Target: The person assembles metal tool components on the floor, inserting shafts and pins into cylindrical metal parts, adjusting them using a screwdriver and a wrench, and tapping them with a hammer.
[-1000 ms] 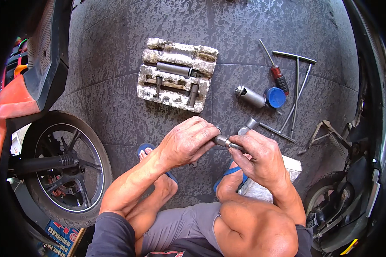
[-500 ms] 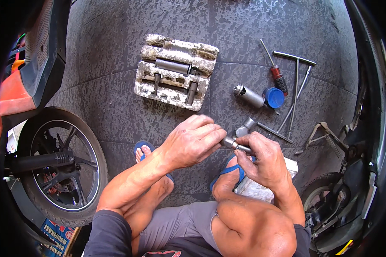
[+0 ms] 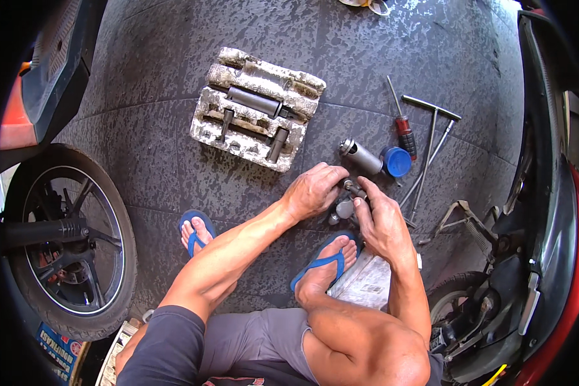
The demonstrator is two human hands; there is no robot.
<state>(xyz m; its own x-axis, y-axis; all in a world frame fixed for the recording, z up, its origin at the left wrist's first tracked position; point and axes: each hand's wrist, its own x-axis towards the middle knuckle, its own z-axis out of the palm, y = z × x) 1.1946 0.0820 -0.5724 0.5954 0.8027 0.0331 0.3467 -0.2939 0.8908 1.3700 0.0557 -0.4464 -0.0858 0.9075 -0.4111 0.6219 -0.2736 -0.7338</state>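
Fingers bent together, my left hand (image 3: 316,190) grips one end of a small metal cylindrical part (image 3: 353,188). My right hand (image 3: 383,222) pinches the other end between thumb and fingers, so much of the part is covered. Just below them, a grey metal piece with a round face (image 3: 345,209) lies on the floor by my right foot. Beyond my hands are a silver metal cylinder with a slotted end (image 3: 361,156) and a round blue lid or tin (image 3: 397,161).
A worn foam tray (image 3: 238,147) holding dark metal tools lies ahead. To the right are a red-and-black screwdriver (image 3: 405,136) and T-handle wrenches (image 3: 431,103). A motorcycle wheel (image 3: 125,276) stands left, another motorcycle (image 3: 534,257) right. A whitish block (image 3: 367,283) lies beneath my right arm.
Both hands have moved forward with the metal part, past the grey round-faced piece on the floor. The whole view has shifted slightly, and a red body panel now shows at the right.
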